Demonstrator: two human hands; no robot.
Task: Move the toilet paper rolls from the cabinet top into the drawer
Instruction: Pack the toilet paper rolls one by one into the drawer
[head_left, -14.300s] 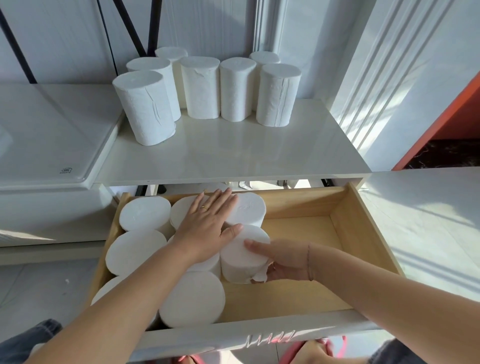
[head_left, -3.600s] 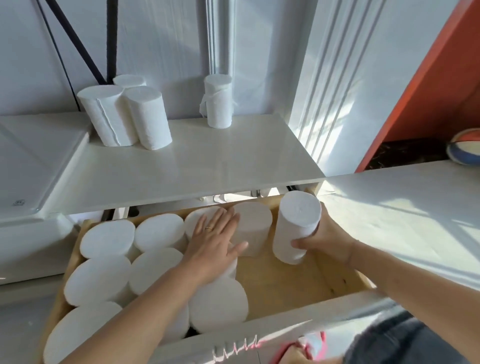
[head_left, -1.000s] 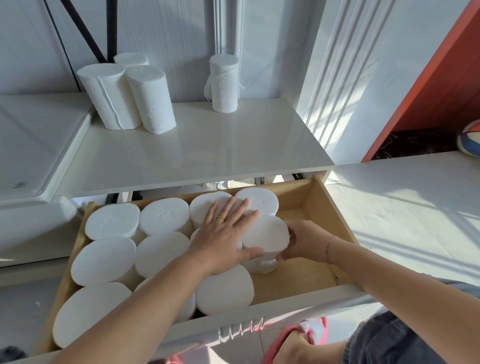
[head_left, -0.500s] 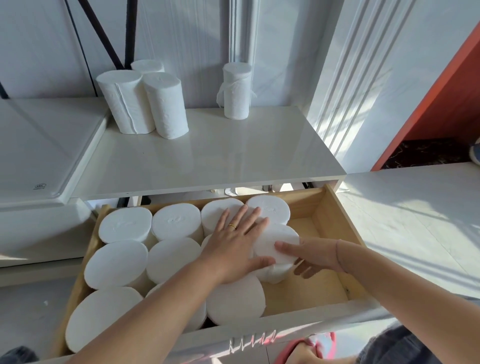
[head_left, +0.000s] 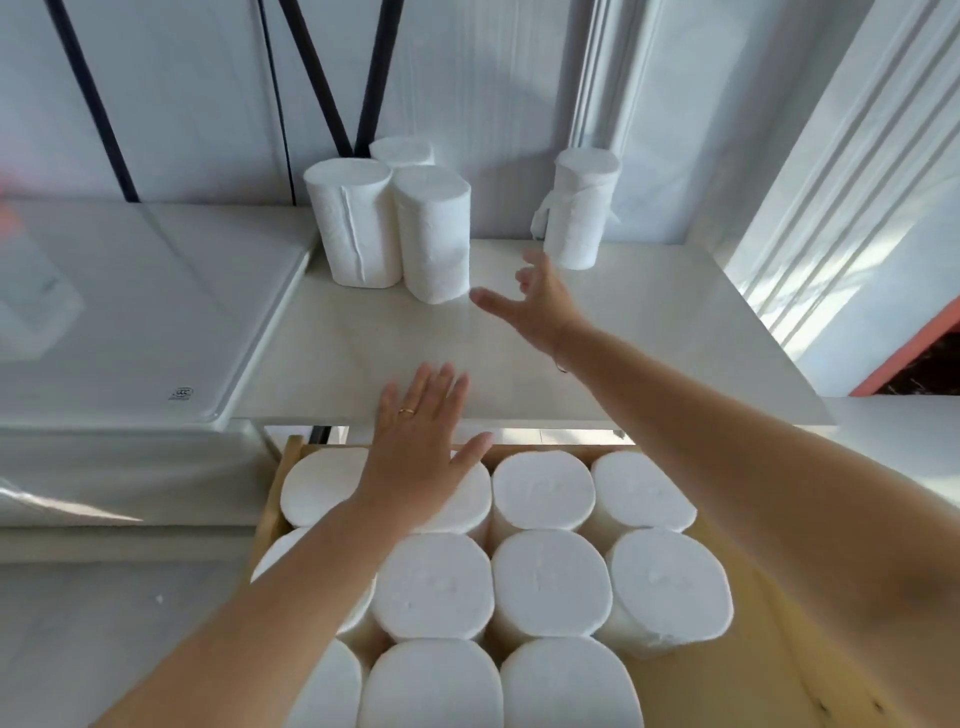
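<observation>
Three white toilet paper rolls stand in a cluster at the back of the white cabinet top (head_left: 649, 353): a front one (head_left: 434, 234), one to its left (head_left: 353, 221) and one behind (head_left: 402, 151). A fourth roll (head_left: 582, 208) with a loose end stands apart to the right. My right hand (head_left: 540, 301) hovers open above the top, between the front roll and the lone roll, touching neither. My left hand (head_left: 421, 447) is open, palm down, over the back row of rolls in the wooden drawer (head_left: 779, 649), where several rolls (head_left: 545, 577) stand upright, tightly packed.
A white glossy appliance lid (head_left: 130, 312) adjoins the cabinet top on the left. Black diagonal bars (head_left: 322, 78) run along the wall behind. An orange-edged panel (head_left: 909, 353) is at the right. Bare wood shows along the drawer's right side.
My right hand has let go of the roll in the drawer and risen to the cabinet top. My left hand has shifted toward the drawer's back. The view has moved closer.
</observation>
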